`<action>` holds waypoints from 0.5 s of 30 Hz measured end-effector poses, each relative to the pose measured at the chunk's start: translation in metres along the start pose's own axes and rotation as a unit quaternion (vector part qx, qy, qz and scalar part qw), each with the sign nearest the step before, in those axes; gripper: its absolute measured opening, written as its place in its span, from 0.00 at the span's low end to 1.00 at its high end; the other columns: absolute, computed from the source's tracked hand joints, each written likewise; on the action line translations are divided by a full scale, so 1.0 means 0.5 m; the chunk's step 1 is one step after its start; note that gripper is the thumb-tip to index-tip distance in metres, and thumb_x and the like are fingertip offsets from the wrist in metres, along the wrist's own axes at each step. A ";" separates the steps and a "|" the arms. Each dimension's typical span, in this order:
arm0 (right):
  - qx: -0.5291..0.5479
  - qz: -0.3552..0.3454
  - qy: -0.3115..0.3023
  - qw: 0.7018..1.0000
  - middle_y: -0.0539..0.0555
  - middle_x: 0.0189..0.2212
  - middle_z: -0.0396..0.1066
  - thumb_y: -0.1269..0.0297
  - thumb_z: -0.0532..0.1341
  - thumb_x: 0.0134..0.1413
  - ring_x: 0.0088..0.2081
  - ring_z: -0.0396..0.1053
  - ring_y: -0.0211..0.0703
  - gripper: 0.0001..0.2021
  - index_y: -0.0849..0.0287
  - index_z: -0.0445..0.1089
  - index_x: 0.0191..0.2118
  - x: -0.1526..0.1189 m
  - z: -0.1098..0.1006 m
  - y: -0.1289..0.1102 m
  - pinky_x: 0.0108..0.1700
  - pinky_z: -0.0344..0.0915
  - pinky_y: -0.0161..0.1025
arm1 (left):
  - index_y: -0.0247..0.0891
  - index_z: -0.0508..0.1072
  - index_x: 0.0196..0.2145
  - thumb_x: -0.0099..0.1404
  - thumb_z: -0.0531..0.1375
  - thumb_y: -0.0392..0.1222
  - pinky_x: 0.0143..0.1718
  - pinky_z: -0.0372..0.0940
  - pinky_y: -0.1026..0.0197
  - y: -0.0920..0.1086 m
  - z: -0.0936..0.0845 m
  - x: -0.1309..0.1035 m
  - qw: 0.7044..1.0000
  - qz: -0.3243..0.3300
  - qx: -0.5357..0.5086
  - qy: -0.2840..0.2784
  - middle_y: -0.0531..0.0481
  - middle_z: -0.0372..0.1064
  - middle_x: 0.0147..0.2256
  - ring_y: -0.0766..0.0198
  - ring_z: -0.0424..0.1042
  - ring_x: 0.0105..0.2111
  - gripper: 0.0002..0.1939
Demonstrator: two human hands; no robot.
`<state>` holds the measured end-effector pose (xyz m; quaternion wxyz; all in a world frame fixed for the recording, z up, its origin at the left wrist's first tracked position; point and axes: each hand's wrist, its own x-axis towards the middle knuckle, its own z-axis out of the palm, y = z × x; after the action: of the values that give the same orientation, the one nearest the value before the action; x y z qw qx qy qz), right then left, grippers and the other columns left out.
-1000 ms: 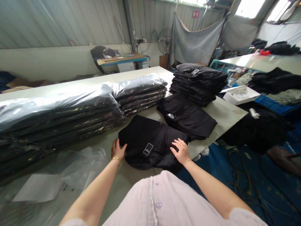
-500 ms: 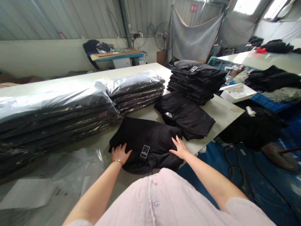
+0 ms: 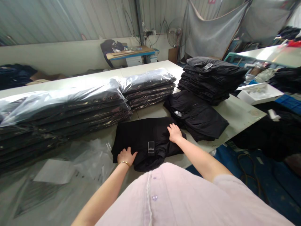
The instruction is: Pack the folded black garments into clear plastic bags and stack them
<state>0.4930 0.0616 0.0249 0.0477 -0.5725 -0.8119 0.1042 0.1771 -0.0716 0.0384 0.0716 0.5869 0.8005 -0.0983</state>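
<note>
A folded black garment point(image 3: 138, 130) lies on the table in front of me, a dark GUESS tag point(image 3: 151, 147) on its front. My left hand point(image 3: 126, 157), a gold bangle at its wrist, rests on the near left part, fingers spread on the fabric. On the upper right side of the same garment lies my right hand point(image 3: 175, 133), palm down with its fingers stretched out. A second folded black garment point(image 3: 196, 117) touches or nearly touches it on the right. Behind that stands a stack of folded black garments point(image 3: 211, 80).
Stacks of garments in clear plastic point(image 3: 68, 106) line the table's left and middle. Loose clear bags point(image 3: 94, 153) and a white sheet point(image 3: 54, 171) lie near left. Right of the table are a white box point(image 3: 258, 94) and dark cloth point(image 3: 254, 131). A fan point(image 3: 174, 33) stands behind.
The view has swung left, so the surroundings appear farther right. My right hand has shifted inward and away from me, from the garment's right edge onto its top. My left hand stays near the left edge.
</note>
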 end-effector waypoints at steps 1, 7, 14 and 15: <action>0.027 -0.034 0.017 0.999 0.63 0.62 0.57 0.64 0.59 0.56 0.64 0.51 0.53 0.26 0.59 0.62 0.61 -0.007 -0.001 -0.028 0.64 0.46 0.50 | 0.32 0.69 0.52 0.64 0.54 0.57 0.47 0.61 0.47 0.001 -0.006 0.001 1.000 0.004 -0.012 0.014 0.32 0.67 0.46 0.43 0.67 0.48 0.28; 0.097 -0.110 -0.030 0.989 0.59 0.49 0.66 0.53 0.64 0.52 0.51 0.63 0.51 0.23 0.57 0.68 0.52 -0.059 0.024 -0.172 0.54 0.61 0.45 | 0.39 0.72 0.49 0.61 0.60 0.44 0.45 0.64 0.60 0.039 -0.001 0.010 0.960 0.124 -0.250 -0.003 0.44 0.70 0.43 0.59 0.70 0.42 0.18; 0.332 -0.036 -0.057 0.941 0.47 0.31 0.70 0.62 0.67 0.46 0.34 0.69 0.39 0.10 0.56 0.69 0.36 -0.043 0.058 -0.182 0.39 0.67 0.36 | 0.36 0.76 0.45 0.53 0.64 0.42 0.39 0.67 0.59 0.099 0.038 0.031 0.877 0.172 -0.445 -0.054 0.46 0.74 0.42 0.61 0.72 0.35 0.20; 0.384 -0.027 -0.055 0.921 0.47 0.30 0.71 0.63 0.66 0.46 0.32 0.69 0.38 0.09 0.56 0.69 0.35 -0.040 0.063 -0.177 0.38 0.67 0.36 | 0.36 0.77 0.44 0.54 0.63 0.42 0.40 0.67 0.59 0.102 0.040 0.034 0.864 0.182 -0.464 -0.070 0.46 0.75 0.41 0.60 0.72 0.36 0.18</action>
<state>0.4120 0.0105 0.0149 0.2220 -0.4811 -0.7261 0.4383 0.2204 -0.0456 0.0114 0.4078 0.6126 0.6257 0.2587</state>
